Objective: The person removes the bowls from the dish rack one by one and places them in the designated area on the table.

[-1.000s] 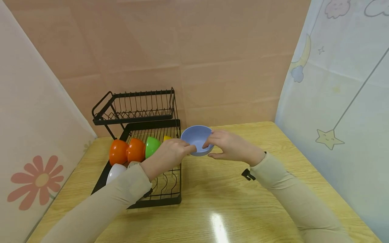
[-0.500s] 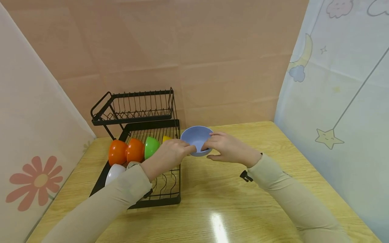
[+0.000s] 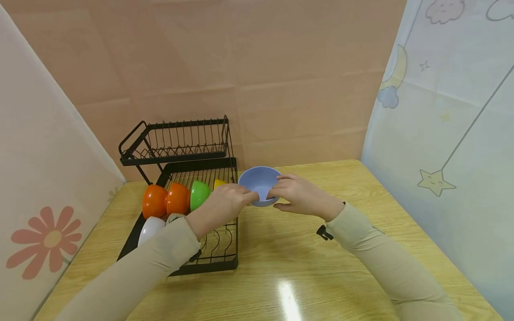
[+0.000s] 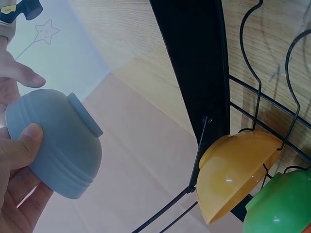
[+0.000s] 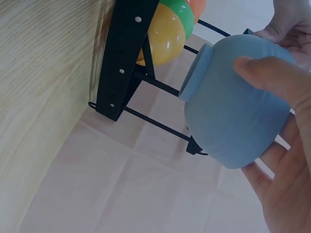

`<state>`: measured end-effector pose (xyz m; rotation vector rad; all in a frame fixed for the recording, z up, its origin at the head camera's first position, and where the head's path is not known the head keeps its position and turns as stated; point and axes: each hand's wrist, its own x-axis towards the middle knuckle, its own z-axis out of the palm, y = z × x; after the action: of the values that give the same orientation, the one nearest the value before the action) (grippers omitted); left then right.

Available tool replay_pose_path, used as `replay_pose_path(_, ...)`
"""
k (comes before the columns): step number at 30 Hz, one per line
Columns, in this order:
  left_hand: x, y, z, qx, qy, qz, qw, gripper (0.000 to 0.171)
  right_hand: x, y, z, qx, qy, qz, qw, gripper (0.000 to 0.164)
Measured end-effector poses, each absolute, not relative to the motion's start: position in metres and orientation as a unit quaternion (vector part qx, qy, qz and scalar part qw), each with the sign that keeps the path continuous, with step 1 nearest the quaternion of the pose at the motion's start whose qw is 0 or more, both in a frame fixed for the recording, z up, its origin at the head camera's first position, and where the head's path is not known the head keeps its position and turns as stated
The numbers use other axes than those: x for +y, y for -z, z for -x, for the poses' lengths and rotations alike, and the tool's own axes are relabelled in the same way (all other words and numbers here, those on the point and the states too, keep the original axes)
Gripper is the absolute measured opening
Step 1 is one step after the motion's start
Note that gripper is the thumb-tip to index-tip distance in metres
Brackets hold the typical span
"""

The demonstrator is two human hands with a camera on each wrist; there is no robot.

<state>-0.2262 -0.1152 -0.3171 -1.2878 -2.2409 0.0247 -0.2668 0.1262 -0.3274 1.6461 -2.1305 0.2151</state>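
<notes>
A light blue bowl is held up off the table just right of the dish rack, its hollow tilted toward me in the head view. My left hand grips its left rim; in the left wrist view that thumb lies on the outer wall of the bowl. At the right rim, my right hand has its fingers bent over into the hollow. The right wrist view has the right thumb over the bowl's outside, though the left wrist view leaves a small gap between that thumb and the bowl.
The black two-tier dish rack stands left. Its lower tier holds two orange bowls, a green bowl, a yellow bowl and a white bowl. A pale item behind my left sleeve is mostly hidden. Cloth walls enclose the wooden table.
Over the last second my right hand has shifted slightly left and its fingers sit a little deeper in the bowl. The bowl and left hand stay almost still.
</notes>
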Motion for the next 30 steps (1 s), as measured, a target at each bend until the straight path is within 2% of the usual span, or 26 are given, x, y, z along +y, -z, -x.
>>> replay_pose_path(19, -0.1156, 0.3162, 0.2266, -0.826, -0.003, 0.483, 0.289, 0.013, 0.1249, 0.3243, 0.265, -0.769, -0.052, -0.591, 0.239, 0.021)
replay_pose_path(30, -0.1153, 0.3145, 0.2236, -0.833, -0.006, 0.48, 0.275, 0.015, 0.1251, 0.3243, 0.2629, -0.771, -0.045, -0.59, 0.237, 0.019)
